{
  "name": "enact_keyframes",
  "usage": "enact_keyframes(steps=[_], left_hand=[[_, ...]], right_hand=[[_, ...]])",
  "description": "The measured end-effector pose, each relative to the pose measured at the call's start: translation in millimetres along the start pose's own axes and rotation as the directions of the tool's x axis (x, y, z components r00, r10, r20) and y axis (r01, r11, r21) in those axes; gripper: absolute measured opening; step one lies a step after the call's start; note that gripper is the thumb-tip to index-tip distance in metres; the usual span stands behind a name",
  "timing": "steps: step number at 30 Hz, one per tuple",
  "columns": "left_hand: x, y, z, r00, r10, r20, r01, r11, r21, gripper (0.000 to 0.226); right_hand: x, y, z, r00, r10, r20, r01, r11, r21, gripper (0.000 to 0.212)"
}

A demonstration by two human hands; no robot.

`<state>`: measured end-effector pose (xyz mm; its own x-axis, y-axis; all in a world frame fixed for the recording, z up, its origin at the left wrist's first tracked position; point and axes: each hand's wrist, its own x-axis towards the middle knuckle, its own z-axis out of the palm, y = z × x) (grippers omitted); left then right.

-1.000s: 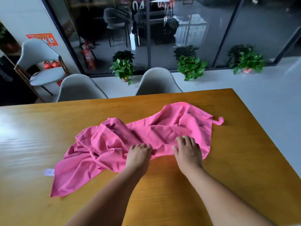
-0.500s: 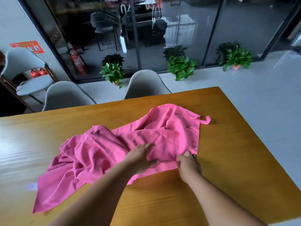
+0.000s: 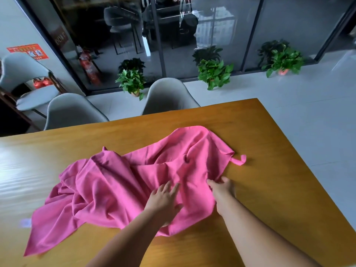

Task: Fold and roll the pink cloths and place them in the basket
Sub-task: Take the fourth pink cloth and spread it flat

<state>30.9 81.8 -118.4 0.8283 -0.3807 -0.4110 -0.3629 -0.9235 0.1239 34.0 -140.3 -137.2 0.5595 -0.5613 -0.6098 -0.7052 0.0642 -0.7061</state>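
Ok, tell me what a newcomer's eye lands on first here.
A bright pink cloth sprawls crumpled across the middle of the wooden table, a left hand flat on it and a right hand at its near right edge. Beyond the table, green potted plants line the foot of a dark glass wall.

Bright, even daylight fills the room. A pale glare washes the left of the surface point(image 3: 17, 166), and the dark glass wall point(image 3: 212, 29) mirrors windows. Edges bow from the wide lens; the pink cloth point(image 3: 115, 189) blurs at its near-left corner.
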Motion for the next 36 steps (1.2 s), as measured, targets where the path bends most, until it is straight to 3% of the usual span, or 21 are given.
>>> enact_keyframes(steps=[2,3,6,8,10,12,15,16,18,21,24,25,27,29,30,31,33,35,36], left_hand=[[7,1,-6,0.999,-0.035,0.003,0.035,0.999,0.036,0.062],[9,2,-13,0.999,-0.039,-0.013,0.039,0.998,0.049,0.053],[15,6,-26,1.0,-0.021,0.013,0.021,1.0,0.019,0.042],[21,4,-27,0.989,-0.044,-0.143,0.041,0.999,-0.026,0.037],[34,-6,-26,0.954,-0.043,-0.298,0.045,0.999,0.002,0.055],[44,-21,-26,0.975,-0.02,-0.222,0.039,0.996,0.081,0.076],[40,-39,-19,0.997,-0.057,-0.047,0.065,0.98,0.186,0.07],[34,-38,-18,0.996,-0.083,-0.035,0.089,0.969,0.23,0.062],[24,-29,-18,0.989,-0.14,-0.038,0.145,0.951,0.273,0.048],[12,-16,-6,0.989,-0.124,0.081,0.103,0.968,0.229,0.045],[-3,-9,1,0.935,-0.124,0.332,0.116,0.992,0.044,0.046],[-8,-10,0,0.945,-0.14,0.296,0.147,0.989,-0.002,0.044],[-13,-14,-11,0.981,-0.196,0.004,0.196,0.978,-0.066,0.032],[-9,-24,-21,0.938,-0.197,-0.284,0.18,0.98,-0.083,0.024],[-4,-31,-25,0.93,-0.158,-0.333,0.148,0.987,-0.055,0.028],[1,-39,-27,0.946,-0.121,-0.301,0.11,0.993,-0.052,0.04],[6,-50,-31,0.994,-0.058,-0.096,0.047,0.993,-0.112,0.067],[2,-56,-30,0.996,-0.025,0.083,0.031,0.996,-0.082,0.074],[-2,-57,-26,0.995,-0.03,0.092,0.034,0.999,-0.032,0.071]], right_hand=[[-6,-6,2,0.983,-0.031,0.18,0.027,0.999,0.027,0.017],[-7,-10,3,0.978,-0.105,0.179,0.108,0.994,-0.005,0.014],[-7,-23,4,0.947,-0.318,0.044,0.321,0.942,-0.099,0.039],[-8,-33,4,0.938,-0.347,0.028,0.344,0.936,0.068,0.046],[-8,-41,7,0.902,-0.418,0.11,0.406,0.907,0.116,0.048],[-13,-49,9,0.813,-0.517,0.267,0.523,0.851,0.053,0.047],[-20,-54,5,0.676,-0.555,0.485,0.678,0.726,-0.114,0.052],[-19,-55,3,0.671,-0.543,0.505,0.702,0.685,-0.195,0.055],[-13,-54,3,0.728,-0.5,0.469,0.677,0.634,-0.374,0.059],[-12,-52,14,0.802,-0.41,0.435,0.596,0.598,-0.536,0.059],[-34,-35,35,0.712,-0.396,0.58,0.689,0.555,-0.466,0.06],[-43,-27,41,0.668,-0.38,0.64,0.721,0.543,-0.43,0.062],[-58,-11,47,0.608,-0.328,0.723,0.766,0.482,-0.426,0.065],[-67,2,48,0.588,-0.31,0.748,0.795,0.394,-0.462,0.067],[-68,6,47,0.584,-0.299,0.755,0.8,0.371,-0.472,0.066],[-71,9,45,0.579,-0.289,0.762,0.803,0.362,-0.472,0.064],[-74,12,39,0.58,-0.279,0.765,0.802,0.358,-0.478,0.063],[-77,10,33,0.611,-0.315,0.726,0.786,0.349,-0.51,0.061],[-77,7,29,0.654,-0.358,0.666,0.755,0.354,-0.551,0.056]])
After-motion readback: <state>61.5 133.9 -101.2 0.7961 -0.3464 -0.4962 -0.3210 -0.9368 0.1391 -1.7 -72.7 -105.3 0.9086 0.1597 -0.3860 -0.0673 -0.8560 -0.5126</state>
